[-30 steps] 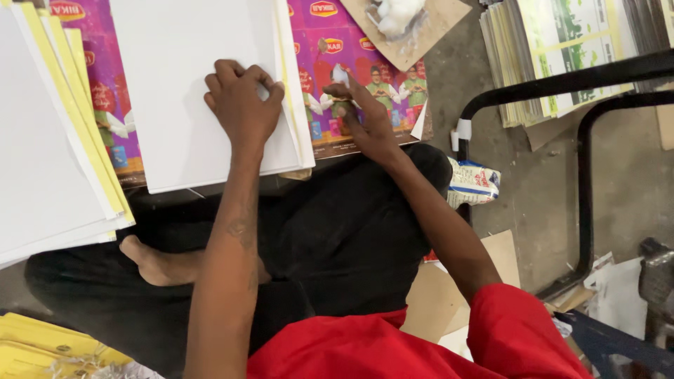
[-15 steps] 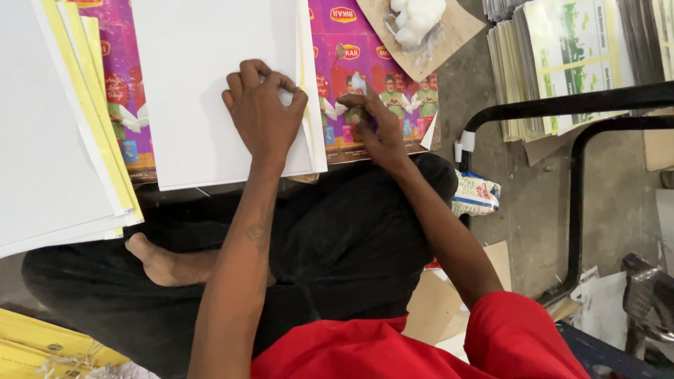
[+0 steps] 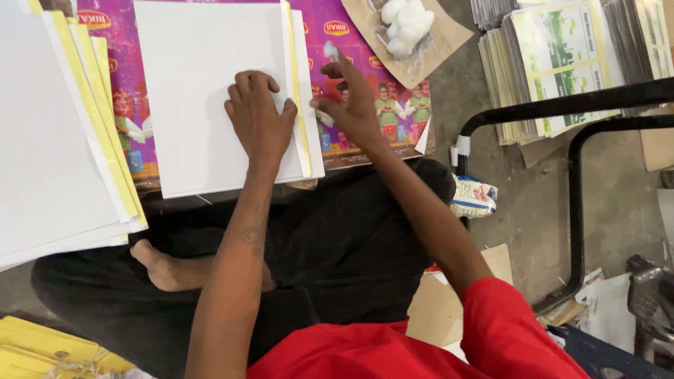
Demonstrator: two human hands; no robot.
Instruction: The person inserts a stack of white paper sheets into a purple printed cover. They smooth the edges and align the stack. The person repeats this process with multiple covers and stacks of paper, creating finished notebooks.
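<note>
I see the white sheet stack [image 3: 203,98] lying on the magenta printed board [image 3: 365,77], which rests over my crossed legs. My left hand [image 3: 260,119] lies flat on the stack with fingers loosely spread, apparently to pin it so the yellow strip [image 3: 296,91] along its right edge stays put. Just right of the stack, my right hand [image 3: 351,105] pinches a small white wad [image 3: 330,49] in its fingertips. More cotton [image 3: 407,21] sits on brown paper beyond the stack's far right corner.

Even, bright daylight falls from above; the white card sheets [image 3: 203,98] look nearly overexposed, shadows stay soft, focus sharp.
</note>
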